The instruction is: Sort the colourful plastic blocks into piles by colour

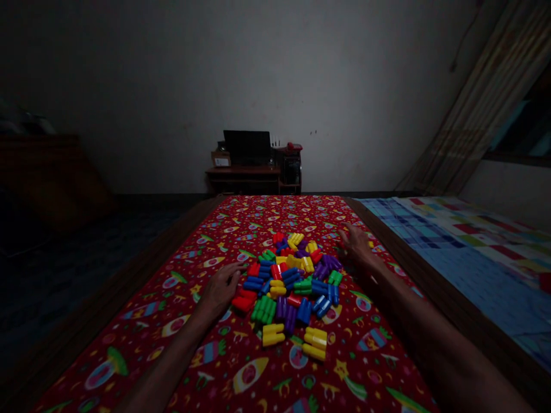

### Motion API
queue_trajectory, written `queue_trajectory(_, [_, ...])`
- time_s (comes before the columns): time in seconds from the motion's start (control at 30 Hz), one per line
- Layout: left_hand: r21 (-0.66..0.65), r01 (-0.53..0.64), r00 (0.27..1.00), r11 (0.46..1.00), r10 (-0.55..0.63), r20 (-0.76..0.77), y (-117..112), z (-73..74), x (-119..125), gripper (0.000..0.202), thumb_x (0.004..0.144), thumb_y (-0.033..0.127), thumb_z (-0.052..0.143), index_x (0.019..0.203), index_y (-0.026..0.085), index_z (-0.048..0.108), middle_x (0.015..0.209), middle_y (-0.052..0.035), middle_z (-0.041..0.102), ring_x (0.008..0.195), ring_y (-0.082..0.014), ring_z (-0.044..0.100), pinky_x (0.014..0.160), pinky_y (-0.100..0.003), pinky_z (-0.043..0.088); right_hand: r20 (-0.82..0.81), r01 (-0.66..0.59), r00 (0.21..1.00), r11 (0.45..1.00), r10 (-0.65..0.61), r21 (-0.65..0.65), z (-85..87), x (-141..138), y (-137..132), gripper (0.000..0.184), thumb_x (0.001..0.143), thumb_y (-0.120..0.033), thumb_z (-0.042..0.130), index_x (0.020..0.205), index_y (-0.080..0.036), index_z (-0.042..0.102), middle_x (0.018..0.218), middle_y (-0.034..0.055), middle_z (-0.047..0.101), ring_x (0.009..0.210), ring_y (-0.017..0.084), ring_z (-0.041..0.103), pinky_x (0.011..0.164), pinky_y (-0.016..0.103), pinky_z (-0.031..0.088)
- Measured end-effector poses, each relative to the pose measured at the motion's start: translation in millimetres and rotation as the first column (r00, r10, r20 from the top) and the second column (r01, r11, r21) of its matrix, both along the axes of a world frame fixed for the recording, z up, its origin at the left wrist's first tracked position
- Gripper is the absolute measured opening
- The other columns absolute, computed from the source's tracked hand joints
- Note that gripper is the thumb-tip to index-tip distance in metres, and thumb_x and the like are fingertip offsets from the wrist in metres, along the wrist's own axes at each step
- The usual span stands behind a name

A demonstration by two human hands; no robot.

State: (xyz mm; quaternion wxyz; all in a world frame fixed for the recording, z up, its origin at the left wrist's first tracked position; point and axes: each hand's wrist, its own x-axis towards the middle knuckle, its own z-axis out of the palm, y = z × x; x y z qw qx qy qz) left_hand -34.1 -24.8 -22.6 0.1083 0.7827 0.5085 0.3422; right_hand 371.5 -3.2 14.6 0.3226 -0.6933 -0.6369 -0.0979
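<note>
Heaped loosely at the middle of the bench (118, 287), plastic blocks (293, 275) in red, blue, green, yellow and purple, many touching or overlapping. Toward the bench's near edge, just apart from the heap, a yellow block (273, 335) on the left and more yellow pieces (316, 337) on the right. Along the left rim of the heap, a red block (244, 300), with a green block (264, 310) just beside. Purple blocks (326, 267) on the side toward the bench's right edge.

Near the heap's left side, the left hand (221, 285), loosely curved, thumb apart from fingers, nothing visible in its hold. Beyond the heap's right side, near the bench's right edge, the right hand (358, 244), stretched forward, fingers partly spread; cannot tell whether gripping anything. Just past it, a small yellow piece (371, 244).

Under everything, a red cloth (279, 215) printed with rockets and stars. Past the bench's right edge, a bed (473, 269) with plaid and patchwork covers. Beyond the far edge, against a pale wall (353, 86), a wooden stand (245, 171) with a dark monitor (247, 147).
</note>
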Motion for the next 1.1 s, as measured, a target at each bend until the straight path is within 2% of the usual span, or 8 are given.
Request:
queue_trajectory(0.17, [-0.006, 0.011, 1.0, 1.0, -0.011, 0.004, -3, 3.5, -2, 0.039, 0.086, 0.038, 0.038, 0.094, 0.019, 0.072, 0.115, -0.0094, 0.069, 0.106, -0.0247, 0.064, 0.095, -0.042, 0.05, -0.017, -0.438, 0.896, 0.88, 0.443, -0.181, 21.9, -83, 21, 0.045, 0.084, -0.025, 0.057, 0.129, -0.02, 0.058, 0.102, 0.0083, 0.072, 0.091, 0.02, 0.065, 0.081, 0.03, 0.048])
queue_trajectory(0.3, [-0.026, 0.016, 1.0, 1.0, -0.016, -0.001, -3, 4.4, -2, 0.041, 0.086, 0.039, 0.038, 0.095, 0.018, 0.071, 0.116, -0.0105, 0.069, 0.106, -0.025, 0.064, 0.095, -0.041, 0.05, -0.056, -0.512, 0.849, 0.79, 0.526, -0.337, 20.7, -110, 28, 0.043, 0.078, -0.015, 0.059, 0.12, -0.016, 0.065, 0.095, 0.0078, 0.073, 0.083, 0.02, 0.066, 0.074, 0.026, 0.048])
queue_trajectory(0.43, [-0.033, 0.014, 1.0, 0.999, -0.014, 0.001, -2, 3.2, -2, 0.042, 0.086, 0.038, 0.037, 0.096, 0.017, 0.072, 0.116, -0.0113, 0.069, 0.107, -0.0253, 0.063, 0.096, -0.042, 0.049, -0.141, -0.407, 0.909, 0.908, 0.392, -0.099, 10.5, -83, 24, 0.034, 0.08, -0.019, 0.057, 0.113, -0.016, 0.069, 0.103, 0.0089, 0.073, 0.091, 0.021, 0.066, 0.08, 0.03, 0.05])
queue_trajectory(0.57, [-0.025, 0.016, 1.0, 1.0, -0.016, 0.012, -1, 2.1, -2, 0.041, 0.086, 0.039, 0.038, 0.095, 0.017, 0.072, 0.115, -0.0115, 0.069, 0.108, -0.0256, 0.063, 0.096, -0.042, 0.049, -0.296, -0.145, 0.944, 0.989, 0.148, 0.033, 3.9, -24, 12, 0.032, 0.082, -0.021, 0.051, 0.107, -0.015, 0.071, 0.103, 0.0102, 0.072, 0.09, 0.021, 0.068, 0.081, 0.033, 0.051])
queue_trajectory(0.73, [-0.023, 0.012, 1.0, 1.0, -0.012, 0.009, -3, 3.8, -1, 0.041, 0.086, 0.039, 0.037, 0.095, 0.018, 0.071, 0.114, -0.0111, 0.069, 0.108, -0.0251, 0.063, 0.096, -0.042, 0.049, -0.269, 0.148, 0.953, 0.989, -0.139, 0.013, -6.1, 40, -8, 0.034, 0.081, -0.026, 0.049, 0.101, -0.014, 0.073, 0.094, 0.0126, 0.073, 0.086, 0.024, 0.068, 0.08, 0.035, 0.05])
queue_trajectory(0.9, [-0.026, 0.008, 1.0, 1.0, -0.008, -0.003, -3, 5.0, -1, 0.04, 0.086, 0.038, 0.037, 0.095, 0.019, 0.072, 0.114, -0.0104, 0.07, 0.109, -0.0252, 0.062, 0.096, -0.042, 0.049, -0.185, 0.228, 0.96, 0.969, -0.209, 0.09, -5.7, 48, -12, 0.033, 0.082, -0.029, 0.048, 0.099, -0.015, 0.073, 0.103, 0.0156, 0.07, 0.095, 0.027, 0.064, 0.086, 0.042, 0.047])
queue_trajectory(1.0, [-0.026, 0.006, 1.0, 1.0, -0.005, 0.005, -2, 4.1, -2, 0.04, 0.085, 0.038, 0.038, 0.094, 0.019, 0.072, 0.113, -0.0101, 0.07, 0.107, -0.0252, 0.063, 0.095, -0.042, 0.05, -0.189, 0.014, 0.982, 0.993, 0.008, 0.116, 6.0, 20, -8, 0.032, 0.085, -0.028, 0.046, 0.098, -0.016, 0.073, 0.1, 0.012, 0.072, 0.092, 0.024, 0.066, 0.084, 0.037, 0.048])
queue_trajectory(1.1, [-0.025, 0.01, 1.0, 1.0, -0.01, 0.004, -2, 3.4, -3, 0.039, 0.085, 0.039, 0.039, 0.094, 0.02, 0.072, 0.114, -0.0095, 0.07, 0.107, -0.0251, 0.063, 0.095, -0.041, 0.05, -0.19, -0.316, 0.933, 0.948, 0.305, -0.034, 15.5, -24, -6, 0.032, 0.088, -0.029, 0.046, 0.1, -0.018, 0.073, 0.096, 0.007, 0.074, 0.087, 0.02, 0.067, 0.077, 0.03, 0.049])
